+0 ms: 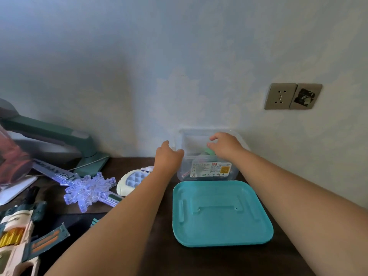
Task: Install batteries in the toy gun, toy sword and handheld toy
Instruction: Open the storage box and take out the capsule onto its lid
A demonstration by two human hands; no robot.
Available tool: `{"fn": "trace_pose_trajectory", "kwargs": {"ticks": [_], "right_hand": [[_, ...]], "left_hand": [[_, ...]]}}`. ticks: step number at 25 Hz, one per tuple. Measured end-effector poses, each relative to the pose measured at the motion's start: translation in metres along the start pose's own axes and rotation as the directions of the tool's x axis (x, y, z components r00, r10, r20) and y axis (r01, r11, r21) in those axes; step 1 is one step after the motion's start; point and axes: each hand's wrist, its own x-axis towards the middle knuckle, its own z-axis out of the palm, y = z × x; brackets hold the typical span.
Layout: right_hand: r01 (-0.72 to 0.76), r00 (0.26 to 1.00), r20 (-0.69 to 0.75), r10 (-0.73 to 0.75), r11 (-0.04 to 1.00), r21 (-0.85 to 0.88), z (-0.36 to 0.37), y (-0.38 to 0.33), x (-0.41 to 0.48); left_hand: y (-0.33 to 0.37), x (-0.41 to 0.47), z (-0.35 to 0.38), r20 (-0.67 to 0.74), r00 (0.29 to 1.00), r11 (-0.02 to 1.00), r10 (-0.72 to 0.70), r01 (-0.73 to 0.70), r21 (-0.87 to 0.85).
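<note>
Your two hands are apart, both reaching to the clear box [209,172] that stands at the far edge of the desk [199,259], against the wall. Your left hand [169,156] is at the box's left rim, thumb up and fingers curled onto the edge. Your right hand [225,145] hovers over the open top, fingers loosely bent, thumb and forefinger parted, with nothing visible between them. Inside the box you can make out a green roll [208,152]; the rest is too blurred to name.

The teal lid [221,214] lies flat just near of the box, its far edge almost touching the box's base, between your forearms.

The handheld toy [130,181] sits just left of your left forearm. Left again is the toy sword [87,189], its snowflake guard close beside the handheld toy and its blade running far-left towards the foot of the green lamp [59,134]. The toy gun [18,236] lies at the near-left corner, well apart from the box.

Bare desk shows right of the lid and along the near edge.
</note>
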Motion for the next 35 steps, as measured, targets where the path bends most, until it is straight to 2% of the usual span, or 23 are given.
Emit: {"fn": "trace_pose_trajectory", "kwargs": {"ticks": [3,6,8,10,12,14,16,17,18,19,21,22,23,24,25,27,29,31,33,35], "right_hand": [[-0.151,0.973,0.151,0.173,0.978,-0.146,0.009,-0.005,0.033],[-0.293,0.893,0.299,0.337,0.939,-0.181,0.023,-0.018,0.042],[-0.301,0.903,0.267,0.336,0.939,-0.163,0.036,-0.02,0.046],[-0.385,0.895,0.212,0.393,0.92,-0.079,0.047,-0.019,0.047],[-0.449,0.874,0.229,0.429,0.893,0.037,0.052,-0.016,0.046],[-0.435,0.898,0.206,0.388,0.853,0.289,0.043,-0.016,0.038],[-0.312,0.948,0.144,0.285,0.726,0.613,0.017,-0.02,0.02],[-0.246,0.968,0.153,0.198,0.649,0.72,0.001,-0.023,0.006],[-0.198,0.979,0.19,0.078,0.614,0.764,-0.016,-0.025,-0.011],[-0.15,0.969,0.238,-0.059,0.627,0.764,-0.032,-0.025,-0.029],[-0.015,0.883,0.376,-0.28,0.785,0.62,-0.055,-0.02,-0.059],[0.077,0.814,0.485,-0.32,0.887,0.456,-0.059,-0.014,-0.073],[0.182,0.75,0.592,-0.295,0.952,0.244,-0.056,-0.011,-0.082],[0.275,0.708,0.672,-0.217,0.961,0.02,-0.048,-0.006,-0.091],[0.339,0.686,0.716,-0.125,0.926,-0.163,-0.035,0.0,-0.097],[0.39,0.666,0.746,0.005,0.85,-0.354,-0.005,0.01,-0.104],[0.408,0.675,0.737,0.029,0.818,-0.406,0.003,0.01,-0.113],[0.411,0.686,0.725,-0.06,0.854,-0.318,-0.019,-0.003,-0.113],[0.332,0.76,0.629,-0.163,0.929,-0.161,-0.05,-0.02,-0.093],[0.244,0.857,0.496,-0.141,0.958,-0.148,-0.055,-0.027,-0.054]], "left_hand": [[-0.003,-0.004,0.009,-0.032,0.998,0.998,0.06,-0.061,-0.034],[-0.012,-0.013,0.017,-0.109,0.984,0.989,0.143,-0.145,-0.012],[-0.019,-0.015,0.02,-0.139,0.972,0.981,0.192,-0.196,-0.015],[-0.024,-0.018,0.022,-0.168,0.962,0.975,0.214,-0.221,-0.026],[-0.027,-0.025,0.02,-0.182,0.952,0.967,0.246,-0.253,-0.016],[-0.033,-0.03,0.02,-0.164,0.948,0.961,0.272,-0.276,-0.001],[-0.036,-0.036,0.022,-0.149,0.954,0.965,0.259,-0.263,-0.002],[-0.036,-0.039,0.024,-0.15,0.958,0.969,0.245,-0.248,-0.004],[-0.033,-0.042,0.027,-0.15,0.963,0.974,0.225,-0.228,-0.007],[-0.03,-0.044,0.028,-0.151,0.968,0.979,0.201,-0.205,-0.009],[-0.024,-0.043,0.028,-0.147,0.977,0.987,0.152,-0.157,-0.023],[-0.022,-0.042,0.028,-0.142,0.98,0.989,0.139,-0.145,-0.033],[-0.022,-0.041,0.027,-0.138,0.982,0.989,0.133,-0.14,-0.04],[-0.021,-0.04,0.026,-0.133,0.982,0.989,0.133,-0.14,-0.043],[-0.021,-0.04,0.025,-0.131,0.982,0.989,0.135,-0.141,-0.043],[-0.024,-0.039,0.021,-0.126,0.982,0.989,0.143,-0.148,-0.028],[-0.026,-0.04,0.02,-0.124,0.98,0.987,0.157,-0.159,-0.006],[-0.03,-0.04,0.02,-0.132,0.979,0.988,0.154,-0.155,0.008],[-0.032,-0.039,0.019,-0.136,0.979,0.988,0.152,-0.151,0.014],[-0.032,-0.036,0.018,-0.139,0.979,0.989,0.147,-0.148,0.007]]}}
